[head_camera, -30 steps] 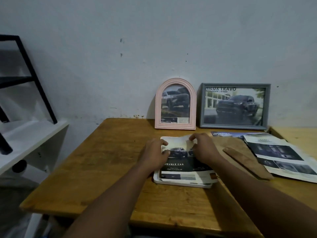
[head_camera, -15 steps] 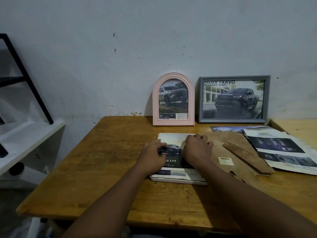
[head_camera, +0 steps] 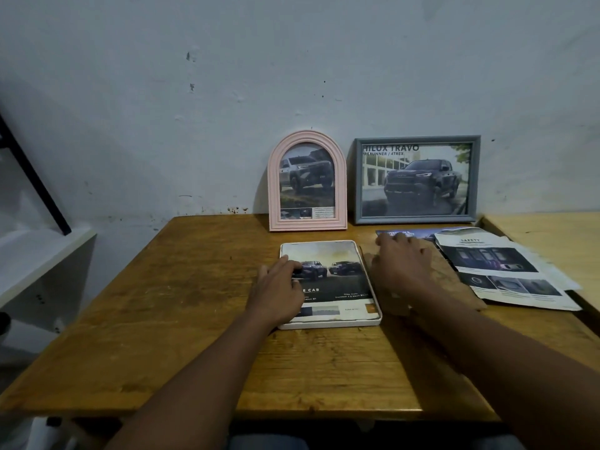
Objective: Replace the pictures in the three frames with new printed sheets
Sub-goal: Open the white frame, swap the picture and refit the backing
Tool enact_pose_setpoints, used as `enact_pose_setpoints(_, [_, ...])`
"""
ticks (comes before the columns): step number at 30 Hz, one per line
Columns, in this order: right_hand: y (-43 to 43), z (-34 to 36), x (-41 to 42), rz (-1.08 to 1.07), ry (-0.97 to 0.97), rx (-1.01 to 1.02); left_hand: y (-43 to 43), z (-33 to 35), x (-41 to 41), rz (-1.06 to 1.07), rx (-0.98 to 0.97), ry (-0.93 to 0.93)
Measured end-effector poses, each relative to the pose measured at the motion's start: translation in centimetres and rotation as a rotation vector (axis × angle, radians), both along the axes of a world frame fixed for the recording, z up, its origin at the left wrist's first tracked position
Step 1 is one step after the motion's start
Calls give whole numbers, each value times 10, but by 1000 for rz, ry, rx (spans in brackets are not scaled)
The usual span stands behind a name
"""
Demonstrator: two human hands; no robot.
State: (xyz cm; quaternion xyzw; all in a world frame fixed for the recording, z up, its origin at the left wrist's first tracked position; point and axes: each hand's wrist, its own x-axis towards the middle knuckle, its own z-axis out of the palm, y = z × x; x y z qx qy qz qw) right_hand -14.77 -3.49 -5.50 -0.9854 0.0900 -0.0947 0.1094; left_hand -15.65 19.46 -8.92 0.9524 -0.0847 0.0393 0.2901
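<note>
A white frame (head_camera: 370,322) lies flat on the wooden table (head_camera: 194,319), face down, with a printed car sheet (head_camera: 334,274) resting inside it. My left hand (head_camera: 279,287) lies flat on the sheet's left side, fingers spread. My right hand (head_camera: 402,267) rests palm down on the brown backing board (head_camera: 454,287) just right of the frame. A pink arched frame (head_camera: 306,181) and a grey rectangular frame (head_camera: 416,179) stand against the wall, each holding a truck picture.
Loose printed sheets (head_camera: 506,271) lie at the table's right side, a blue one (head_camera: 422,233) behind them. A lighter table (head_camera: 552,235) adjoins on the right. A white shelf (head_camera: 42,254) and a black ladder-like rack (head_camera: 32,177) stand to the left.
The sheet's curled top edge has been pressed flat into the white frame. My right hand has left the sheet and moved right onto the backing board. My left hand stays on the sheet.
</note>
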Motion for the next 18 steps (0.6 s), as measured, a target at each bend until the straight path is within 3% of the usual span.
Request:
enact_pose_setpoints(5, [-51, -8, -8, -109, 159, -13, -2, 3, -3, 34, -21, 28])
enact_pose_setpoints(18, [-39, 13, -13, -19, -161, 196, 1, -6, 1, 142, -141, 34])
